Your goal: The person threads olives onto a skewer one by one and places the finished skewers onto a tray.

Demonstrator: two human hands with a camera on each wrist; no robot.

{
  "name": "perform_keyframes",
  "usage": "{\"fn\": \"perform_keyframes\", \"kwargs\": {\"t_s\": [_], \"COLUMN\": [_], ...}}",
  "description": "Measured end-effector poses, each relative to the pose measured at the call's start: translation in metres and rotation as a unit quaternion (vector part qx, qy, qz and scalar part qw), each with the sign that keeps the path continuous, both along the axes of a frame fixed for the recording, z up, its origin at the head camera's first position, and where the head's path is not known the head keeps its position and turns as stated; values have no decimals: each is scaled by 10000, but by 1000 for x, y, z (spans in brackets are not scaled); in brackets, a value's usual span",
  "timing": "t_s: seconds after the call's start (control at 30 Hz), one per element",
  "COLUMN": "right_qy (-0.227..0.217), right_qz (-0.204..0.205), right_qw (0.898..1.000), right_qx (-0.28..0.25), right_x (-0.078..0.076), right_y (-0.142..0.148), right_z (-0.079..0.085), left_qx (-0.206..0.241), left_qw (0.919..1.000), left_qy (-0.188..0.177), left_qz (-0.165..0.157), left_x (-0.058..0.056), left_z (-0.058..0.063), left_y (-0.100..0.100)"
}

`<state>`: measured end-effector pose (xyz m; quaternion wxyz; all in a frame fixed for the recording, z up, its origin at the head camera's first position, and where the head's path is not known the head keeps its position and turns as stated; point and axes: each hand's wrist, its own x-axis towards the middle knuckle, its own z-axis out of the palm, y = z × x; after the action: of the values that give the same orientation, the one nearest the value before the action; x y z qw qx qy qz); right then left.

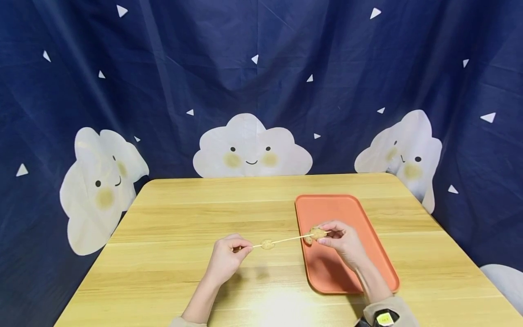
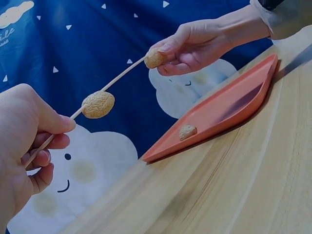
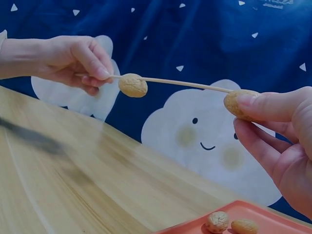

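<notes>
My left hand (image 1: 227,257) pinches a thin wooden skewer (image 2: 121,75) near one end between thumb and fingers. A tan, wrinkled oval ball (image 2: 99,105) is threaded on the skewer a little beyond those fingers. At the other end my right hand (image 1: 344,241) pinches a second tan oval ball (image 3: 239,104), with the skewer running into it. In the head view a tip of the skewer shows past that ball. Both hands are raised above the table. The skewer bows slightly in the right wrist view.
Below my right hand an orange tray (image 1: 327,206) lies on the wooden table (image 1: 163,272). Two more tan balls, a wrinkled ball (image 3: 217,222) and a smoother ball (image 3: 244,226), lie in it. A dark blue curtain (image 1: 163,45) with clouds hangs behind.
</notes>
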<state>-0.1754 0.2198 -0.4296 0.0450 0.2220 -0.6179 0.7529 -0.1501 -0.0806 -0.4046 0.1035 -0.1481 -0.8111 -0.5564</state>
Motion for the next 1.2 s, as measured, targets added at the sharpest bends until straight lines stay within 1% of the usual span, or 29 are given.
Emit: {"fn": "perform_keyframes", "kwargs": {"t_s": [0.1,0.17,0.3,0.43,0.6,0.7,0.83,0.87,1.0,1.03,1.1,1.2], "right_qy": [9,35,33,-125,-255,-294,-217,-189,-73,-56,-20,11], "right_qz": [68,136,377,739,1082,1185,1296,1324,1457,1485,1538,1606], "right_qw": [9999,9998,9985,9946,9882,9852,9821,9813,9778,9770,9757,9741], "right_qx": [-98,-173,-395,-712,-1051,-1202,-1350,-1384,-1505,-1530,-1558,-1589], "right_x": [-1,-1,1,4,5,5,3,3,2,2,2,1], "right_y": [-1,-1,0,3,4,3,0,-1,-2,-2,-3,-3], "right_z": [-1,-1,1,2,2,2,1,2,2,2,2,2], "left_qx": [83,156,272,261,252,283,308,299,337,337,362,348], "left_qw": [9999,9998,9994,9994,9995,9993,9992,9992,9992,9993,9992,9994], "left_qy": [-63,-21,78,-17,-100,-70,-110,-147,-46,-29,31,-26], "left_qz": [-17,-80,-211,-208,-185,-234,-243,-214,-189,-170,-162,-82], "left_x": [-7,-9,-10,-9,-9,-8,-7,-6,3,4,4,-3], "left_z": [-12,-16,-19,-20,-19,-18,-16,-14,3,6,5,-6], "left_y": [-1,-2,-1,1,1,0,-3,-3,-1,0,0,-1]}}
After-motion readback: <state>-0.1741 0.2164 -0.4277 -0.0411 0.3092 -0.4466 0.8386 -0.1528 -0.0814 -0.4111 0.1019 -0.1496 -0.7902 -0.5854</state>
